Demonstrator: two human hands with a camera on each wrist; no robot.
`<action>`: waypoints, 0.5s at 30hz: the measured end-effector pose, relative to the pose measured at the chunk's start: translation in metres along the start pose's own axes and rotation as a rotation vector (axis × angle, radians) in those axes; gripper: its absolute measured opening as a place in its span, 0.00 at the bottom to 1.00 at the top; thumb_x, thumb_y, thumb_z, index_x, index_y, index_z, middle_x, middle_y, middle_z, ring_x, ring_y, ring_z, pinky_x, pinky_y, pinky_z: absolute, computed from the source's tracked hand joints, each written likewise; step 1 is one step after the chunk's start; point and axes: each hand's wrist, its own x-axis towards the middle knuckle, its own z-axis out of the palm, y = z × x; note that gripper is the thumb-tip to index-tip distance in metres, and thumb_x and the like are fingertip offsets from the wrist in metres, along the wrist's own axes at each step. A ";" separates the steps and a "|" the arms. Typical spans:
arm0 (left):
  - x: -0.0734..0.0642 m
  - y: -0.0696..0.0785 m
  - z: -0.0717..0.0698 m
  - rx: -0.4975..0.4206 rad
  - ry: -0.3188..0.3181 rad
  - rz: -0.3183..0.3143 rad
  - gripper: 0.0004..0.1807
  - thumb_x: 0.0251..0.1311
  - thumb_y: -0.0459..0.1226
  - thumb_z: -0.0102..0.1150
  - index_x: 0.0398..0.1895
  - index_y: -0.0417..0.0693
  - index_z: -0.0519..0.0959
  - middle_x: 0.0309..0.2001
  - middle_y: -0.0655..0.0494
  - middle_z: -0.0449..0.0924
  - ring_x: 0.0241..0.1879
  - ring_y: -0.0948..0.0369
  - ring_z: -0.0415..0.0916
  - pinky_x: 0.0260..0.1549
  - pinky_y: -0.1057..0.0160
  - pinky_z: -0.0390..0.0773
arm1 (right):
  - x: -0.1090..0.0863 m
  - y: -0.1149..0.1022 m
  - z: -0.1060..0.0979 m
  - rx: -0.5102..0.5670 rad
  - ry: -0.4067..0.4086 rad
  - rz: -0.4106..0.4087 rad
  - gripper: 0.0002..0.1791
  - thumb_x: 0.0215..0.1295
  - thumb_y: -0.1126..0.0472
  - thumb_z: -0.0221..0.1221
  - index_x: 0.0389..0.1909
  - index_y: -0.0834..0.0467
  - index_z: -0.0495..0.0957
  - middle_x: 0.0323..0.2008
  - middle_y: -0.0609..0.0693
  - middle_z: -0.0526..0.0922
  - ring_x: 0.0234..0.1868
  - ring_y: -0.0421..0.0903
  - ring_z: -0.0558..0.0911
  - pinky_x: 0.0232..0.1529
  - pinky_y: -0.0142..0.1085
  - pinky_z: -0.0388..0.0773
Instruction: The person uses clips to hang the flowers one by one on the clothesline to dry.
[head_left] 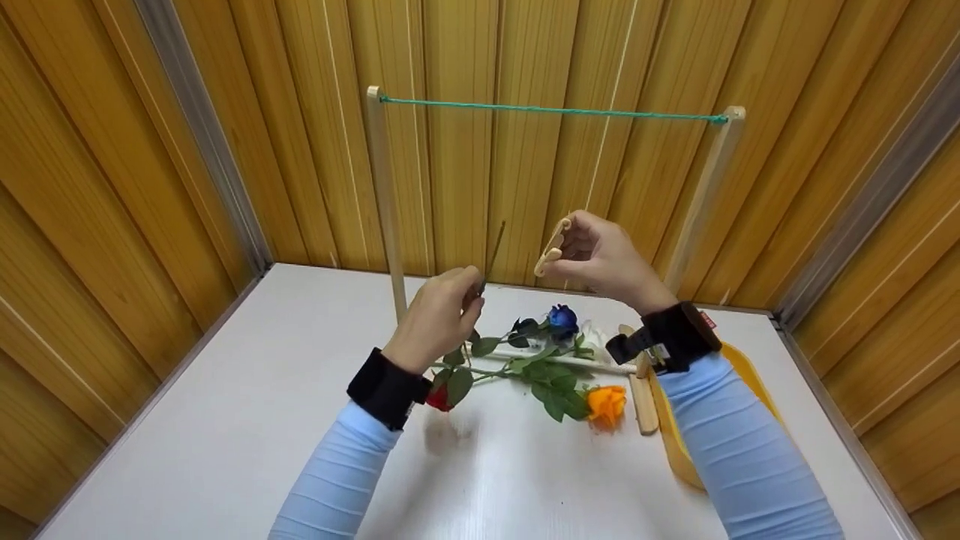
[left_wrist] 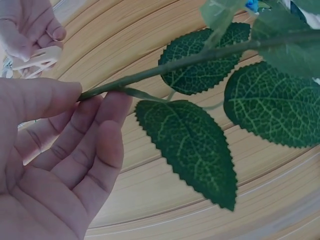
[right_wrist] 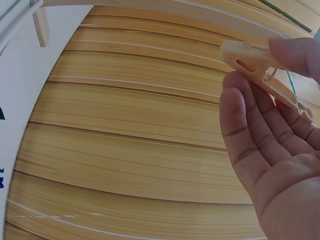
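My left hand [head_left: 437, 315] pinches the stem [left_wrist: 150, 75] of a red rose [head_left: 439, 397] between thumb and fingers. The rose hangs head down; the bare stem end rises above the hand, and serrated green leaves [left_wrist: 187, 147] spread below the grip. Higher and to the right, my right hand [head_left: 611, 259] pinches a light beige clothespin [right_wrist: 245, 59] between thumb and fingertips. Above both hands, a green cord [head_left: 555, 110] is stretched between two wooden posts. The red bloom is partly hidden behind the left wristband and leaves.
On the white table [head_left: 202, 420] lie a blue rose [head_left: 562, 320] and an orange rose [head_left: 606, 405] with leafy stems. A yellow bin [head_left: 679, 454] stands at the right, partly under the right forearm. The left post [head_left: 385, 202] and right post [head_left: 701, 199] rise near the back wall.
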 end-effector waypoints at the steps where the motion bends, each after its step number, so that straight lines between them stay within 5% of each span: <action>1: 0.002 -0.002 -0.001 -0.003 -0.004 -0.005 0.10 0.60 0.22 0.62 0.29 0.41 0.72 0.26 0.51 0.74 0.28 0.58 0.73 0.28 0.62 0.74 | 0.002 -0.002 -0.001 -0.005 -0.003 -0.004 0.17 0.58 0.72 0.72 0.44 0.67 0.75 0.38 0.57 0.86 0.36 0.42 0.85 0.40 0.30 0.82; 15: 0.035 -0.015 -0.009 -0.049 -0.027 -0.055 0.07 0.59 0.22 0.59 0.30 0.40 0.74 0.26 0.51 0.75 0.27 0.58 0.70 0.28 0.60 0.71 | 0.032 -0.023 -0.018 -0.046 0.021 0.000 0.15 0.60 0.72 0.70 0.43 0.65 0.75 0.38 0.57 0.86 0.36 0.42 0.86 0.39 0.30 0.82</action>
